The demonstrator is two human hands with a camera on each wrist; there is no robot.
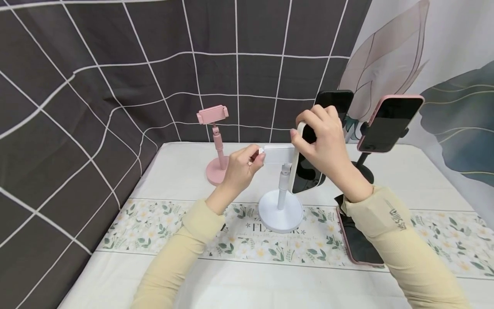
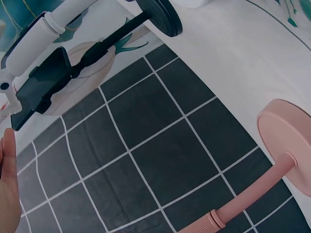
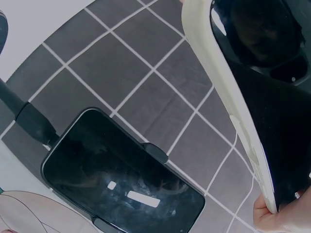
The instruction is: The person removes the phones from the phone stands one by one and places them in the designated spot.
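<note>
Over the white phone stand (image 1: 281, 216), my left hand (image 1: 242, 168) pinches its clamp (image 1: 278, 154), my right hand (image 1: 325, 135) grips the white-cased smartphone (image 1: 304, 177); uneven seating could drop it.

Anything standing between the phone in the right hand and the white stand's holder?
Nothing visible: the phone overlaps the right end of the holder in the head view, the left hand at the other end.

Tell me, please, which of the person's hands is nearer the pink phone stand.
Left. In the head view, the left hand is just right of the pink phone stand, at the white phone stand's holder; the right hand is farther right, gripping the white-cased phone.
</note>
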